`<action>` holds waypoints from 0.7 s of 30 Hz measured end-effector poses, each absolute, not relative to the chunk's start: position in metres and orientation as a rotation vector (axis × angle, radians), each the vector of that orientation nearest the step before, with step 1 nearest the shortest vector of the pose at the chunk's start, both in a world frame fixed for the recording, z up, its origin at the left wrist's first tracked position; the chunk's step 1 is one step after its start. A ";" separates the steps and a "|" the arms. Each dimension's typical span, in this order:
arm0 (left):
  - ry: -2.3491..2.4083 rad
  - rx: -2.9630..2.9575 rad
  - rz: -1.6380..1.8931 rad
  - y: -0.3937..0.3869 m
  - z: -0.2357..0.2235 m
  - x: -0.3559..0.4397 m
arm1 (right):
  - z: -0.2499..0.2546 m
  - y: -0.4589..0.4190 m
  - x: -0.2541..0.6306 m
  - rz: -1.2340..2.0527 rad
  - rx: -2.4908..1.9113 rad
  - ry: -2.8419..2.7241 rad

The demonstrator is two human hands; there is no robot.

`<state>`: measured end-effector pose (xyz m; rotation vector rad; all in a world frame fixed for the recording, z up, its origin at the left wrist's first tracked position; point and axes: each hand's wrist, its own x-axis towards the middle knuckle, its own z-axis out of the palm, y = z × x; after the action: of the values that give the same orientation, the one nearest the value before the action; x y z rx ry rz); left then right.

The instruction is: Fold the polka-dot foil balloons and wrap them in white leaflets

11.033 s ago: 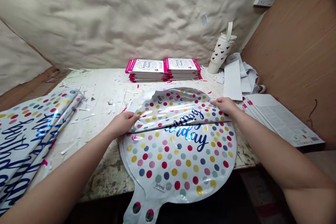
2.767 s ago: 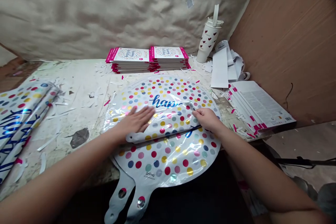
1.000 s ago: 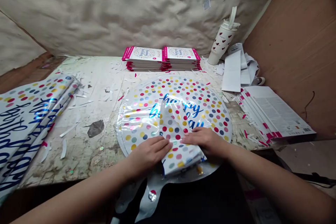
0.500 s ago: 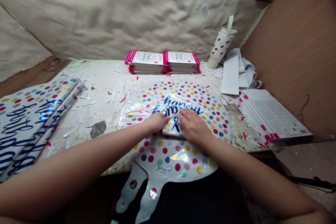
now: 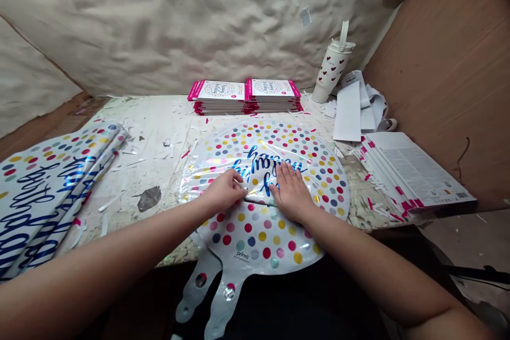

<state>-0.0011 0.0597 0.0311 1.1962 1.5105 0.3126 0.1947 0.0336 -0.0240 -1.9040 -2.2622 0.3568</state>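
Note:
A folded foil balloon (image 5: pixel 258 176) with blue lettering forms a small packet on top of a flat, round polka-dot foil balloon (image 5: pixel 255 231). My right hand (image 5: pixel 292 192) lies flat on the packet's right part, fingers stretched out. At the packet's left edge is my left hand (image 5: pixel 227 190), fingers curled in a pinch against the foil; its fingertips are partly hidden. More than one balloon is in the flat pile, since two necks (image 5: pixel 225 297) hang over the table's front edge.
More folded polka-dot balloons (image 5: pixel 51 186) lie at the left. Two stacks of pink-edged packets (image 5: pixel 221 90) stand at the back, beside a white tumbler (image 5: pixel 331 71). White paper pieces (image 5: pixel 348 111) and a fanned stack of printed cards (image 5: pixel 418 170) lie right. Paper scraps litter the table (image 5: pixel 147 117).
A balloon spread across the pile earlier has been folded into a small packet and turned lettering up. Since half a second ago, my right hand has flattened on it; my left has shifted slightly left.

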 end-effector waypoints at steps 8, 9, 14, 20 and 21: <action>1.368 0.891 0.162 0.064 0.053 0.012 | -0.028 0.033 0.192 0.351 -1.842 -2.230; 1.387 0.929 0.149 0.066 0.049 0.018 | -0.027 0.036 0.195 0.355 -1.800 -2.258; 1.298 0.881 0.303 0.068 0.041 0.037 | -0.002 0.051 0.280 0.010 -1.992 -2.032; 1.186 0.933 0.446 0.053 0.059 0.019 | 0.040 0.037 0.419 0.048 -2.890 -1.359; 1.127 0.964 0.444 0.049 0.061 0.014 | 0.044 0.030 0.422 0.089 -2.898 -1.394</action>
<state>0.0141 0.0488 0.0608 0.9636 1.1269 0.4440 0.4220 0.0300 0.0436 -2.8982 -1.3941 0.0887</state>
